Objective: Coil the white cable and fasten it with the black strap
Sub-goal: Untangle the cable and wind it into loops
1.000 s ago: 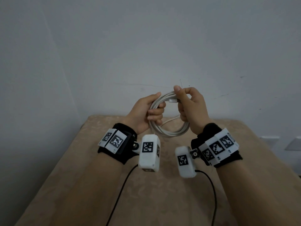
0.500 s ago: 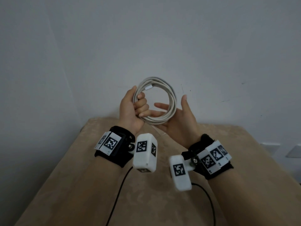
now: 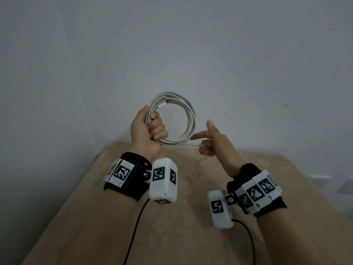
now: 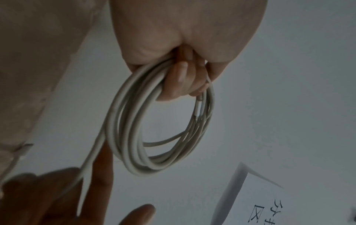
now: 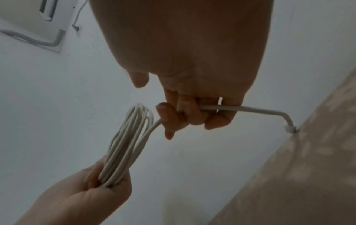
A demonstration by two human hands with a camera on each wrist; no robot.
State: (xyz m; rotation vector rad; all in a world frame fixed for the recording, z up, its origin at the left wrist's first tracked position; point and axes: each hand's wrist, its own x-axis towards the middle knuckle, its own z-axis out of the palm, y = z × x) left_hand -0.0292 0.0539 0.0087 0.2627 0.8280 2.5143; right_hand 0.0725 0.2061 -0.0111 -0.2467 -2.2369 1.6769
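Two bare forearms reach out over a beige table that stands against a plain grey-white wall. The left hand is raised above the table's far edge, its fingers curled tightly round one side of a coil of white cable, several loops held together as an upright ring in the air. A small plug end lies along the top of the ring. The left wrist view, from beneath, shows the same grip: the loops hang from the closed fingers. One loose strand leaves the bottom of the coil and runs sideways to the right hand, which is just beside the ring and a little lower. The thumb and forefinger of that hand stick out, while the other fingers are curled round the strand (the right wrist view shows it threaded through them). Past the right hand the strand bends down, and its end touches the table's cloth. Each wrist wears a black band with black-and-white square markers and a white box-shaped camera; a thin black wire trails from each box towards the viewer. A sheet of paper with handwritten characters hangs on the wall.
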